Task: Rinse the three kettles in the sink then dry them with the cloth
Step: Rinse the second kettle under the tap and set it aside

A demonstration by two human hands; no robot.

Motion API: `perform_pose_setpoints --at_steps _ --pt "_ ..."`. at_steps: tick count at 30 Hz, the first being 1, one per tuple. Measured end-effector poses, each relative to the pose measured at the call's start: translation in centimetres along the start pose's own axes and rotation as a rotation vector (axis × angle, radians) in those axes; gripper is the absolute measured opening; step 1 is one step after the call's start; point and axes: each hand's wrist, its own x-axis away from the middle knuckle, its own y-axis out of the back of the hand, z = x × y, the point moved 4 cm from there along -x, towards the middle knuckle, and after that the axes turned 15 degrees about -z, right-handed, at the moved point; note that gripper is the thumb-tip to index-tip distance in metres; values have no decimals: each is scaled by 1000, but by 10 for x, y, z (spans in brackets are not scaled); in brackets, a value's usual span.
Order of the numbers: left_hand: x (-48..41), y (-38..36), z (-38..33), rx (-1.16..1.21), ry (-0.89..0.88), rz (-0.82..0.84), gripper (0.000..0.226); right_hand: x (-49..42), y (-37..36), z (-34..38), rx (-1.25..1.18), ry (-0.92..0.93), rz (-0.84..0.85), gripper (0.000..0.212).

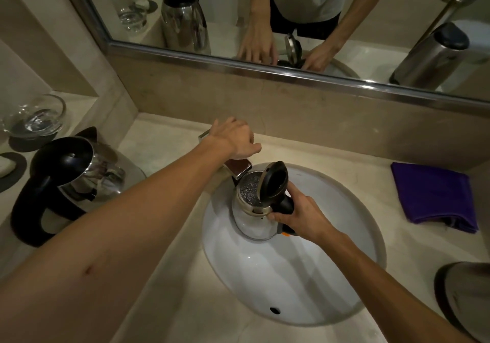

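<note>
A steel kettle (248, 222) with its black lid flipped up stands in the white sink (291, 284), right under the spout of the tap (237, 169); water ripples inside it. My right hand (299, 216) grips its black handle. My left hand (236, 141) rests on top of the tap, fingers curled over it. A second steel kettle (79, 180) with a black handle stands on the counter at the left. The third kettle (466, 297) shows partly at the right edge. A folded purple cloth (434, 196) lies on the counter right of the sink.
A glass bowl (34, 118) on a dark coaster sits on the ledge at far left. A mirror (265, 19) spans the wall behind the counter. The beige counter (169, 276) surrounds the sink.
</note>
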Motion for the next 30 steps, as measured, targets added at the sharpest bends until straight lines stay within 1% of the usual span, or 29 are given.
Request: perform_pose_setpoints --at_steps 2,4,6,8,11,14,16,18,22,24,28,30 --pt "6 2 5 66 29 -42 42 -1 1 5 -6 7 -10 95" --pt "16 3 13 145 76 -145 44 -1 1 7 -16 9 -36 96" --pt "31 2 21 234 118 -269 40 4 -1 4 -51 -10 -69 95" --pt "49 0 25 311 160 -373 36 10 -5 -3 -120 -59 -120 96" --pt "75 -5 25 399 249 -514 39 21 -9 -12 -247 -146 -202 97" --pt "97 -7 14 537 328 -631 40 30 -15 -21 -346 -181 -291 95" --pt "107 -12 3 652 348 -625 39 35 -20 -25 -394 -200 -346 97" --pt "113 -15 -10 720 318 -596 38 42 -24 -26 -442 -225 -398 101" --pt "114 -11 -32 744 244 -540 46 53 -29 -21 -507 -234 -478 102" --pt "115 -10 -43 729 201 -478 59 59 -29 -22 -526 -244 -502 104" --pt "117 -11 -72 689 111 -294 94 76 -12 -19 -542 -252 -543 108" --pt "119 -7 -86 631 91 -275 102 85 2 -15 -535 -247 -561 112"
